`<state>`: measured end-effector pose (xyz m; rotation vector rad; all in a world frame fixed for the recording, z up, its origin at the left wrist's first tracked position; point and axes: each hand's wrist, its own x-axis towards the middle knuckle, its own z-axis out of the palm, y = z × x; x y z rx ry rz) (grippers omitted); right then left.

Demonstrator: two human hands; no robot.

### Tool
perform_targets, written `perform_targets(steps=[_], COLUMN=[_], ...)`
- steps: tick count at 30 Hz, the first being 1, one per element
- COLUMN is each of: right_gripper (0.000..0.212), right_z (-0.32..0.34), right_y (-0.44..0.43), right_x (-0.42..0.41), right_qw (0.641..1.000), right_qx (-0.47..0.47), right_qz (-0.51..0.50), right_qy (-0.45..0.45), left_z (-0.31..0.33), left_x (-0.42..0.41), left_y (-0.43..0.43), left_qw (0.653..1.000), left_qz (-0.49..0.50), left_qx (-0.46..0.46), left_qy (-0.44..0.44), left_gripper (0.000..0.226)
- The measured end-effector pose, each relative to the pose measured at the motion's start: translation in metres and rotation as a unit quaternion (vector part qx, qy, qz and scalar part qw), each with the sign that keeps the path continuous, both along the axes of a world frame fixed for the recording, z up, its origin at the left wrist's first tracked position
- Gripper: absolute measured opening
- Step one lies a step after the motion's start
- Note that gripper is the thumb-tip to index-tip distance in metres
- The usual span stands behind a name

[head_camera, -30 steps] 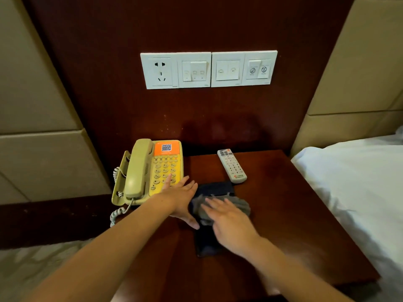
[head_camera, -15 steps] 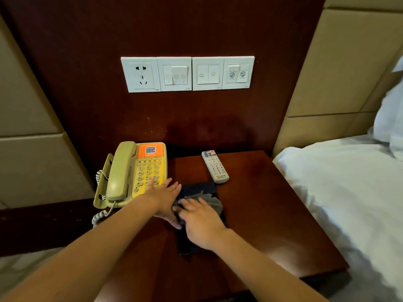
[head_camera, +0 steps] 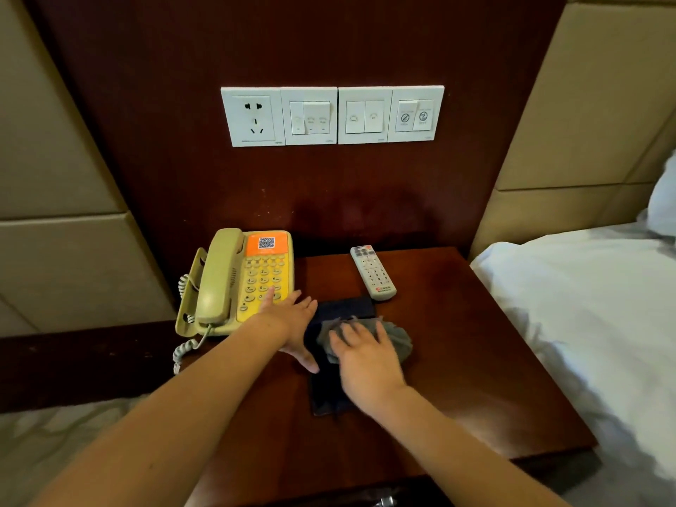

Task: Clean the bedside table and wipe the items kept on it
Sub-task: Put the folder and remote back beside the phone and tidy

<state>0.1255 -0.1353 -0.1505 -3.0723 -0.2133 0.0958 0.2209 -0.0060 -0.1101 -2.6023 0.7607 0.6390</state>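
bedding (head_camera: pixel 585 323) in white fills the right side, just beside the bedside table (head_camera: pixel 494 360), whose dark red top carries all the rest. on the wall above is a row of white switch plates (head_camera: pixel 333 115). at the back left of the top stands the yellow telephone (head_camera: pixel 252 283), with the handset in its cradle. in the middle lies a dark flat case (head_camera: pixel 345 307); what it is exactly i cannot tell. its long axis runs from the near edge toward the wall, tilted a little to the right. near its far corner lies the white remote control (head_camera: pixel 373 272). the grey cloth (head_camera: pixel 400 342) is bunched on the case and reaches over its right edge. the right hand (head_camera: pixel 365 364) lies flat on the cloth, fingers straight and spread, pressing and not gripping. the left hand (head_camera: pixel 292 323) is flat too, fingers straight, at the left edge of the case, with fingertips reaching the telephone keys. i judge that the case is being wiped while the left hand steadies it. the case reaches beyond the cloth both toward the wall and toward the person, so the next stroke should follow this long axis. the telephone is nearer to the left hand, the remote to the right.
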Motion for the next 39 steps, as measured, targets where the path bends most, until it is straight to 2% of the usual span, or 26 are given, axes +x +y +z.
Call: perform_targets(steps=[4,12,16,19,24,27,29,32,36,39], right_gripper=[0.057,0.054,0.054,0.055,0.054,0.053,0.055,0.057,0.056,0.056], right_z=[-0.007,-0.004,0.004,0.0,-0.008,-0.014,-0.015,-0.016,-0.025,-0.029], right_y=[0.021,-0.025,-0.055,-0.033,0.01,-0.008,-0.043,-0.079,-0.052,-0.045], right_x=[0.009,-0.051,-0.047,-0.055,-0.064,-0.067,-0.071,-0.072,-0.072,-0.076], right_qw=[0.998,0.993,0.997,0.998,0.987,0.983,0.987,0.998,0.999,0.999], right_qx=[0.059,0.078,0.046,0.055,0.081,0.103,0.106,0.062,0.041,-0.003], right_qz=[0.03,0.089,0.053,0.039,0.136,0.151,0.121,0.032,-0.031,-0.013], right_qy=[0.004,0.01,0.019,0.008,0.01,0.0,0.003,0.001,-0.017,-0.038], left_z=[-0.002,0.004,0.006,0.009,0.009,0.008,0.007,0.008,0.01,0.013], left_x=[0.0,-0.001,-0.004,-0.001,0.004,0.004,0.005,0.004,0.004,0.004], left_y=[0.002,-0.003,-0.001,-0.002,-0.002,0.0,0.002,0.003,0.0,-0.003], left_qw=[1.0,0.999,0.999,0.999,0.998,0.999,0.999,0.999,0.998,0.996], left_qz=[0.005,0.011,0.017,0.015,-0.004,-0.01,-0.011,-0.007,-0.015,-0.022], left_qx=[0.015,0.044,0.034,0.037,0.056,0.047,0.037,0.034,0.062,0.081], left_qy=[-0.007,-0.007,-0.001,-0.003,-0.015,-0.016,-0.011,-0.008,-0.017,-0.027], left_gripper=[0.122,0.121,0.12,0.114,0.111,0.11,0.109,0.11,0.11,0.11])
